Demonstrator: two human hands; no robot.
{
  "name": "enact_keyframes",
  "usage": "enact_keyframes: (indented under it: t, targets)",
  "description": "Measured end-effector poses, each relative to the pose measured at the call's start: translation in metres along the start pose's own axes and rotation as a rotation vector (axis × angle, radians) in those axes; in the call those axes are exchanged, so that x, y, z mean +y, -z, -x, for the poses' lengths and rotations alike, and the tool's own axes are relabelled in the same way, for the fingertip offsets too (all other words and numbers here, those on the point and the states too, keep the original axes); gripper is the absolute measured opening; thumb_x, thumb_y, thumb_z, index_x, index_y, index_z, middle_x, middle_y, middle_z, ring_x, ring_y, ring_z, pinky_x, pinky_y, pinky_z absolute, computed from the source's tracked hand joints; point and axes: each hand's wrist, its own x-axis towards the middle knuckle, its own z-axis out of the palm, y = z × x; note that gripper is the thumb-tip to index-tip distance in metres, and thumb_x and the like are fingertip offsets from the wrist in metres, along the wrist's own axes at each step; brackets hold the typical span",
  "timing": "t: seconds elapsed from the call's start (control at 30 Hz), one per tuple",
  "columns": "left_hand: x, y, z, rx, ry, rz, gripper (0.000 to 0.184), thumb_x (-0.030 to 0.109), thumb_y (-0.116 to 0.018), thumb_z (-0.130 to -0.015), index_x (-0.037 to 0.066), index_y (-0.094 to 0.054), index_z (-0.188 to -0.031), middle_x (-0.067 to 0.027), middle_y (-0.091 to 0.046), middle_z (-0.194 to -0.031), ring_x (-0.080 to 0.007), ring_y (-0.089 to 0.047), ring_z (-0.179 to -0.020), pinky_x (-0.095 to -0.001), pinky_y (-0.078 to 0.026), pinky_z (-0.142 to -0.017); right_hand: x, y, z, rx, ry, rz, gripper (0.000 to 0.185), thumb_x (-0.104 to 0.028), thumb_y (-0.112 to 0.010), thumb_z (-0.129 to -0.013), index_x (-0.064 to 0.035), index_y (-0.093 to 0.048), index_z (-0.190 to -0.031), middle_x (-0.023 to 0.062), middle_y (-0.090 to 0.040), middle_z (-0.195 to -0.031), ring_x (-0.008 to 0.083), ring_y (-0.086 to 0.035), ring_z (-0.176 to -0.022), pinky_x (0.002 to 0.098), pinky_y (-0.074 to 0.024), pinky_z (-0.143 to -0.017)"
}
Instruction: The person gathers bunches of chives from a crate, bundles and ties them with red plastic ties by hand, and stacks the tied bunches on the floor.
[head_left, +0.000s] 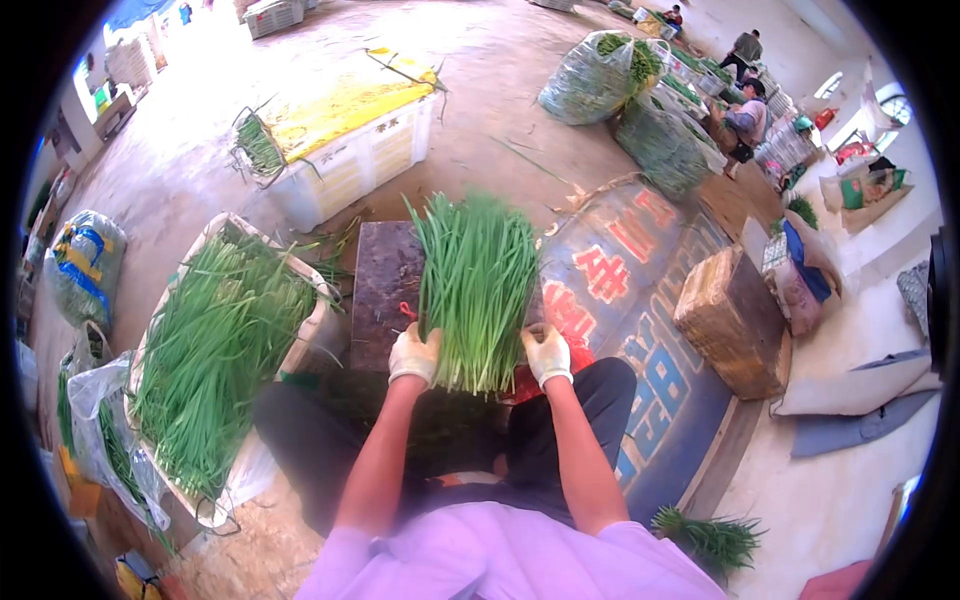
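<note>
A thick bunch of garlic chives (478, 290) lies on a dark board (385, 285) in front of my knees, its pale cut ends towards me. My left hand (414, 356), in a pale glove, is closed at the lower left edge of the bunch. At the opposite edge, my gloved right hand (547, 354) is closed too, thumb side against the stems. Both hands hold the bunch from its sides; the fingertips are partly hidden. A bit of red string (407, 311) shows on the board just above my left hand.
To the left stands a white crate (322, 318) heaped with loose chives. Ahead is a white box with a yellow cover (345, 115). A lettered sheet (640, 330) and a brown box (732, 322) are at the right. Stuffed plastic bags (592, 85) and co-workers (745, 118) are farther back.
</note>
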Motion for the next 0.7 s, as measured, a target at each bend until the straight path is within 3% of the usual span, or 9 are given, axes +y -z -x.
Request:
enact_keyframes:
  t: [0.07, 0.23, 0.3, 0.4, 0.47, 0.5, 0.6, 0.67, 0.7]
  targets:
    - [-0.004, 0.002, 0.002, -0.05, 0.059, -0.067, 0.055, 0.043, -0.061, -0.089, 0.002, -0.061, -0.126, -0.0267, -0.067, -0.112, -0.0425, -0.062, -0.11, -0.0467, -0.049, -0.093, 0.004, 0.01, 0.018, -0.097, -0.113, 0.101, 0.037, -0.03, -0.068, -0.089, -0.0007, -0.066, -0.111, 0.0199, -0.071, -0.105, 0.0324, -0.069, -0.099, 0.0395, -0.052, -0.089]
    - [-0.039, -0.02, -0.013, -0.049, 0.044, -0.059, 0.056, 0.043, -0.056, -0.094, 0.001, -0.057, -0.132, -0.0252, -0.062, -0.123, -0.0415, -0.058, -0.117, -0.0441, -0.046, -0.1, 0.012, 0.004, 0.029, -0.113, -0.191, 0.165, 0.039, -0.034, -0.064, -0.092, -0.0035, -0.063, -0.117, 0.0232, -0.069, -0.109, 0.0395, -0.066, -0.104, 0.0443, -0.0502, -0.092]
    - [-0.056, -0.023, -0.022, -0.073, 0.03, 0.289, 0.055, 0.04, -0.055, -0.095, 0.001, -0.057, -0.133, -0.025, -0.062, -0.127, -0.0391, -0.058, -0.121, -0.0414, -0.045, -0.102, 0.012, 0.0, 0.032, -0.119, -0.178, 0.168, 0.04, -0.034, -0.063, -0.093, -0.0035, -0.062, -0.118, 0.0233, -0.069, -0.109, 0.0397, -0.066, -0.104, 0.0445, -0.0503, -0.092]
    - [-0.064, -0.011, -0.026, -0.136, 0.079, 0.473, 0.049, 0.035, -0.056, -0.097, 0.001, -0.059, -0.131, -0.0157, -0.066, -0.124, -0.0264, -0.062, -0.114, -0.0369, -0.047, -0.099, 0.01, -0.004, 0.037, -0.09, -0.148, 0.161, 0.04, -0.034, -0.062, -0.094, -0.0045, -0.06, -0.122, 0.0235, -0.069, -0.108, 0.0399, -0.066, -0.103, 0.0449, -0.0511, -0.09]
    - [-0.062, -0.008, -0.024, -0.332, 0.384, 0.836, 0.046, 0.034, -0.057, -0.097, 0.003, -0.06, -0.13, -0.0098, -0.068, -0.118, -0.022, -0.064, -0.105, -0.0379, -0.051, -0.09, 0.014, -0.008, 0.04, -0.071, -0.135, 0.172, 0.041, -0.034, -0.061, -0.094, -0.0038, -0.059, -0.122, 0.0233, -0.07, -0.108, 0.0394, -0.066, -0.103, 0.0448, -0.0511, -0.091]
    - [-0.079, -0.021, -0.034, -0.316, 0.308, 0.749, 0.044, 0.034, -0.058, -0.097, 0.005, -0.061, -0.129, -0.0071, -0.068, -0.113, -0.0194, -0.063, -0.1, -0.0383, -0.052, -0.083, 0.018, -0.011, 0.04, -0.076, -0.129, 0.156, 0.043, -0.035, -0.06, -0.095, -0.0028, -0.059, -0.123, 0.0247, -0.068, -0.111, 0.0396, -0.065, -0.106, 0.0451, -0.0504, -0.093]
    - [-0.062, -0.021, -0.023, -0.193, 0.054, 0.608, 0.035, 0.029, -0.056, -0.096, 0.005, -0.064, -0.121, -0.0092, -0.069, -0.111, -0.0208, -0.065, -0.099, -0.0365, -0.053, -0.083, 0.015, -0.008, 0.041, -0.102, -0.174, 0.163, 0.047, -0.037, -0.059, -0.094, -0.0015, -0.059, -0.124, 0.0256, -0.067, -0.115, 0.0407, -0.063, -0.11, 0.0458, -0.0493, -0.095]
    - [-0.054, -0.016, -0.022, -0.165, -0.545, -0.407, 0.028, 0.015, -0.05, -0.093, 0.007, -0.067, -0.114, -0.018, -0.068, -0.112, -0.0305, -0.066, -0.102, -0.0415, -0.053, -0.086, 0.025, -0.012, 0.038, -0.117, -0.122, 0.216, 0.056, -0.046, -0.059, -0.09, -0.0014, -0.059, -0.125, 0.0263, -0.066, -0.115, 0.0439, -0.062, -0.11, 0.0486, -0.0482, -0.095]
    - [-0.063, -0.027, -0.022, -0.058, -0.523, -0.446, 0.027, 0.016, -0.048, -0.094, 0.012, -0.069, -0.111, -0.0197, -0.068, -0.109, -0.0304, -0.067, -0.099, -0.0417, -0.053, -0.084, -0.004, -0.007, 0.032, -0.247, -0.184, 0.26, 0.055, -0.045, -0.058, -0.089, -0.0014, -0.062, -0.122, 0.0262, -0.066, -0.114, 0.0439, -0.063, -0.106, 0.0493, -0.0485, -0.092]
